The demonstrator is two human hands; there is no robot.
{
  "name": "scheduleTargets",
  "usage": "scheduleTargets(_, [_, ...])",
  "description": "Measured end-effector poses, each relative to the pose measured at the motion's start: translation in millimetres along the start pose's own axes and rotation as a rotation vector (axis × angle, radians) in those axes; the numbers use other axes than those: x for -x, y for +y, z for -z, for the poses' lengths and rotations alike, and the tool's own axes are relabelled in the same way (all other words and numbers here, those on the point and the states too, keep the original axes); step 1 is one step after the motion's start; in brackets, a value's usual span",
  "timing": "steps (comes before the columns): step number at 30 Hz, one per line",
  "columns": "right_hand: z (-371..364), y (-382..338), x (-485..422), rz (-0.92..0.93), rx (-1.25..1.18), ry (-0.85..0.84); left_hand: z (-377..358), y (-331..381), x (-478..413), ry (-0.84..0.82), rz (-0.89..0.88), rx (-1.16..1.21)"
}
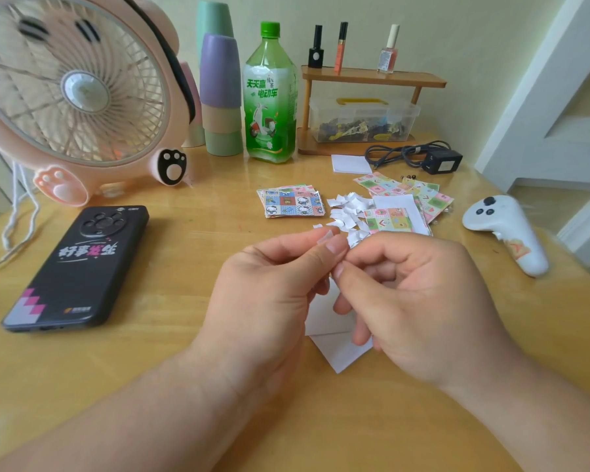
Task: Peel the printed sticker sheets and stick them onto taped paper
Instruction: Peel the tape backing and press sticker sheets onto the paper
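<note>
Left hand [266,284] and right hand [416,301] pinched one white paper piece [338,352] above the bench [184,335].
Both sets of fingers were clamped on its top corner; printed sticker sheets [292,201] lay at twelve o'clock; a slow, low pull from that corner would likely peel cleanly.

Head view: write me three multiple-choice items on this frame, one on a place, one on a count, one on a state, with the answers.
1. The black phone lies: A) left of the left hand; B) in a drawer; C) on the floor.
2. Small bottles on top of the wooden shelf: A) one; B) three; C) six.
3. The left hand: A) lies flat; B) pinches white paper; C) makes an empty fist.
Answers: 1 A, it sits on the table beyond the left forearm; 2 B, a black, an orange and a pink one stand there; 3 B, thumb and forefinger close on the paper.
</note>
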State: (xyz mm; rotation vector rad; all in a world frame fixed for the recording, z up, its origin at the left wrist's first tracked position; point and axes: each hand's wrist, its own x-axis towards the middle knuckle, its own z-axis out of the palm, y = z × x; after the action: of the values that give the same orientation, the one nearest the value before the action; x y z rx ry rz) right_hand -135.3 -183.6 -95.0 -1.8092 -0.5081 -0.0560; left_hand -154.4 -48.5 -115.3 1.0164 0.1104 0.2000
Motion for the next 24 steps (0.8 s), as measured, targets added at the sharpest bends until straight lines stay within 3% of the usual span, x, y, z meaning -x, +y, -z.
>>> scheduleTargets(8, [-1, 11, -3, 0.296, 0.314, 0.04, -2, 3, -1, 0.077, 0.047, -0.041])
scheduleTargets(19, [-9, 2, -4, 0.517, 0.643, 0.049, -2, 6, -2, 0.174, 0.233, -0.062])
scheduleTargets(24, [-32, -10, 23, 0.698, 0.644, -0.061, 0, 12, -19, 0.183, 0.271, -0.007])
